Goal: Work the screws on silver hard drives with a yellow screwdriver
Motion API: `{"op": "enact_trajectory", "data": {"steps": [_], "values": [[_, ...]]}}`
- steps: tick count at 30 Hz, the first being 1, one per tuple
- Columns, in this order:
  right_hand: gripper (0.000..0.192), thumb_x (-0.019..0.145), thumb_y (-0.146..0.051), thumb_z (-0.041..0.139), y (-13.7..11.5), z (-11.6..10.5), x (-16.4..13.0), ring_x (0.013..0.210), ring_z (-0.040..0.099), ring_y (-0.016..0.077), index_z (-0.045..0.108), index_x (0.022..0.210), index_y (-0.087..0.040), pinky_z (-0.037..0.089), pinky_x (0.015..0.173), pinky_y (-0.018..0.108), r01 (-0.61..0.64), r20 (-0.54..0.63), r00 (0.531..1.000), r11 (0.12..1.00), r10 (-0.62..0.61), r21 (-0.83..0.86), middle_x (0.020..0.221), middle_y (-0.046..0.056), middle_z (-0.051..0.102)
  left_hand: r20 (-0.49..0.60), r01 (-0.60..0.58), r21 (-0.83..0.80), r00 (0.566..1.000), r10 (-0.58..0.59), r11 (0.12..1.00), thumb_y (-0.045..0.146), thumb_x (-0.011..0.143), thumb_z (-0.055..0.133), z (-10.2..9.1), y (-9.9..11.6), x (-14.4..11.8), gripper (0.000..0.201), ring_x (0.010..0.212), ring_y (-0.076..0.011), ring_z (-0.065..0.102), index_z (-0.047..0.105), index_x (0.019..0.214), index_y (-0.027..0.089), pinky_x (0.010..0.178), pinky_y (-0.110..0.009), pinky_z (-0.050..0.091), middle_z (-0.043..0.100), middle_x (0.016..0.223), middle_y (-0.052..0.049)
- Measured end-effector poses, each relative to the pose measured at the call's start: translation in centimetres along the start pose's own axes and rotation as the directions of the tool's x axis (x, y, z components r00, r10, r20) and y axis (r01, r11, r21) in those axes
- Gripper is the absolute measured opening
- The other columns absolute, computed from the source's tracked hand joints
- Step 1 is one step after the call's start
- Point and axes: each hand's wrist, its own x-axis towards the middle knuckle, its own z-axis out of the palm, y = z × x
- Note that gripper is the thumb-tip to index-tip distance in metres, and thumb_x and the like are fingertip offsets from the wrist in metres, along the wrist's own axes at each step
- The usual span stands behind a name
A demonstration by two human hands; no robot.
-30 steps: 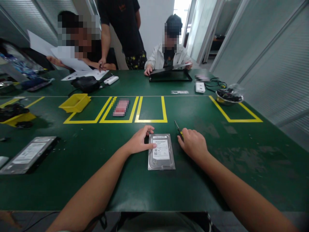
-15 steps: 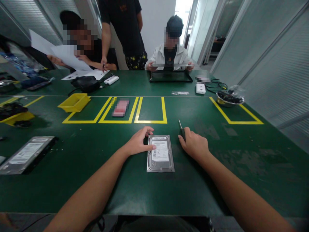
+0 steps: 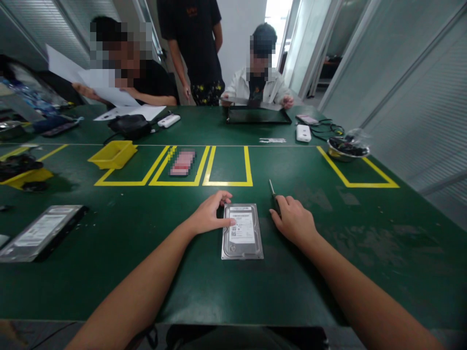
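Note:
A silver hard drive (image 3: 242, 238) with a white label lies flat on the green table in front of me. My left hand (image 3: 211, 214) is at its upper left corner, the thumb over the label and the curled fingers by the edge. To the right of the drive, my right hand (image 3: 294, 218) rests on the table, closed round the dark handle of a screwdriver (image 3: 271, 187). The screwdriver's metal shaft points away from me, apart from the drive. Most of its handle is hidden under my fingers.
Another hard drive (image 3: 44, 233) lies at the left. Beyond the hands are yellow tape outlines, a yellow bin (image 3: 113, 154), a pink blurred item (image 3: 183, 163) and a metal bowl (image 3: 348, 149) of dark parts. Several people are across the table, one holding a panel over a black frame (image 3: 259, 115).
Both my hands keep nearly the same place, and the drive stays put. Across the table, the standing person has drawn a hand back from the papers, and a seated person has tilted the panel.

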Motion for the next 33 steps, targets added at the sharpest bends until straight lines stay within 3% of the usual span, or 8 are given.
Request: {"op": "enact_trajectory", "data": {"steps": [23,30,33], "values": [[0.039,0.097,-0.046,0.044,1.2,-0.5,-0.5,0.098,0.060,0.0241,0.053,0.125,-0.020,0.043,0.071,0.031,0.029,-0.008,1.000,0.996,-0.028,0.088,0.111,0.010,0.063,-0.012,0.016,-0.010,1.000,-0.016,1.000,0.047,0.072,0.078,0.1,0.3,0.2,0.073,0.106,-0.0255,0.057,0.045,0.131,0.022,0.094,-0.042,0.047,0.059,0.119,-0.010],[0.031,0.098,-0.040,0.042,3.7,-1.7,0.0,0.096,0.063,0.0238,0.059,0.113,-0.019,0.045,0.075,0.033,-0.040,-0.071,0.996,0.992,0.049,0.123,0.108,0.009,0.065,-0.003,0.018,-0.003,1.000,-0.018,1.000,0.049,0.074,0.077,0.2,0.3,0.2,0.073,0.108,-0.0255,0.057,0.043,0.132,0.022,0.095,-0.041,0.047,0.058,0.121,-0.010],[0.029,0.097,-0.041,0.041,6.1,-2.7,0.2,0.094,0.064,0.0259,0.060,0.105,-0.021,0.047,0.072,0.035,-0.104,-0.014,0.994,0.990,0.106,0.099,0.107,0.009,0.066,0.002,0.012,0.010,1.000,-0.012,1.000,0.049,0.074,0.077,0.2,0.3,0.2,0.074,0.107,-0.0255,0.057,0.042,0.133,0.022,0.095,-0.042,0.047,0.058,0.120,-0.009]]}}
